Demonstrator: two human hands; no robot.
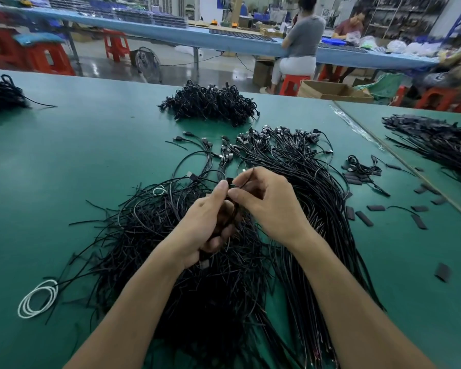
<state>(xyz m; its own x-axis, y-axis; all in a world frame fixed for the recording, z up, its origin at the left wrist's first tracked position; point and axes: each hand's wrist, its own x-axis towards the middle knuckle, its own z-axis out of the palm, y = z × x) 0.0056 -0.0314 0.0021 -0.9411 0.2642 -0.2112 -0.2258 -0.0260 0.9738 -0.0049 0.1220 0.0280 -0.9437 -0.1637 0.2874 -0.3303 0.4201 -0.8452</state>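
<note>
In the middle of the frame, the left hand curls its fingers round a light, bendy cable, best held by its loops, while the right hand pinches a thin black strand.

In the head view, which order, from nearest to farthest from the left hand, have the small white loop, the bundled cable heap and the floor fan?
1. The small white loop, just left of the left hand.
2. The bundled cable heap, far across the table.
3. The floor fan, beyond the table's far edge.
</note>
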